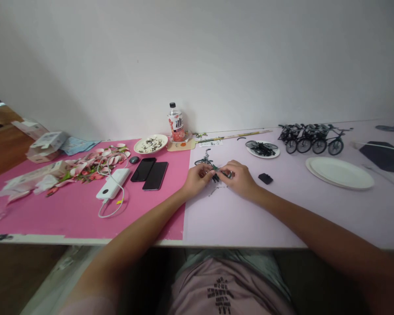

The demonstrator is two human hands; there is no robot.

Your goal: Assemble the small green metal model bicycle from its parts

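My left hand (197, 179) and my right hand (240, 177) meet over the pale half of the table. Thumb and fingers of both are pinched on a small dark greenish part (215, 168), mostly covered by the fingertips. Right behind the left fingers is a dark miniature bicycle (206, 156), its handlebar and a wheel showing; whether it joins the held part I cannot tell. Tiny dark bits lie below the fingertips. To the right of my right hand sits a small black block-like piece (265, 178).
Several finished-looking miniature bicycles (310, 139) stand back right, near a plate of black parts (276, 153) and stacked white plates (341, 173). On the pink side are two phones (155, 176), a white power bank (113, 183) with cable, petals (85, 166) and a bottle (176, 124).
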